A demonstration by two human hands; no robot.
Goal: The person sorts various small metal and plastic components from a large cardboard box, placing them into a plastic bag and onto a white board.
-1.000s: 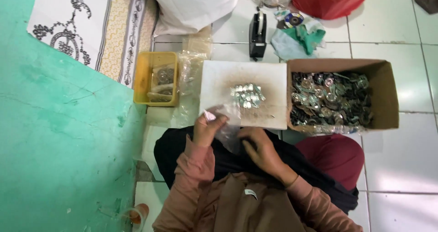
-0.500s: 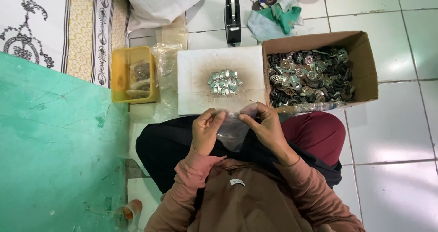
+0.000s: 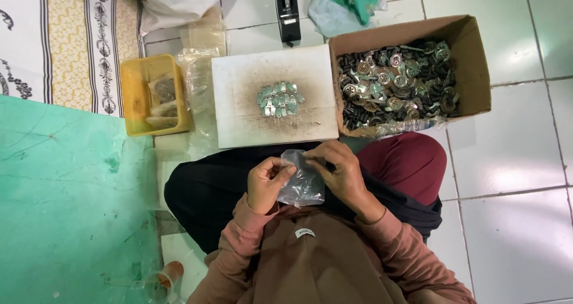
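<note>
I sit cross-legged on the floor and hold a small clear plastic bag [image 3: 303, 183] over my lap with both hands. My left hand [image 3: 267, 183] pinches the bag's left upper edge. My right hand [image 3: 339, 174] grips its right upper edge, fingers curled over the top. The bag has small metal parts inside. Just beyond my hands lies a white board [image 3: 245, 110] with a little heap of silvery metal pieces [image 3: 279, 97] at its middle.
A cardboard box [image 3: 471, 65] full of metal and black parts stands at the right of the board. A yellow tray [image 3: 134, 95] with filled bags and loose clear bags [image 3: 200, 83] sit at the left. A black tape dispenser [image 3: 287, 10] lies farther back. A green mat [image 3: 65, 202] covers the left.
My hands have drawn back from the board toward my lap with the bag between them, and the right hand has come up onto its top edge.
</note>
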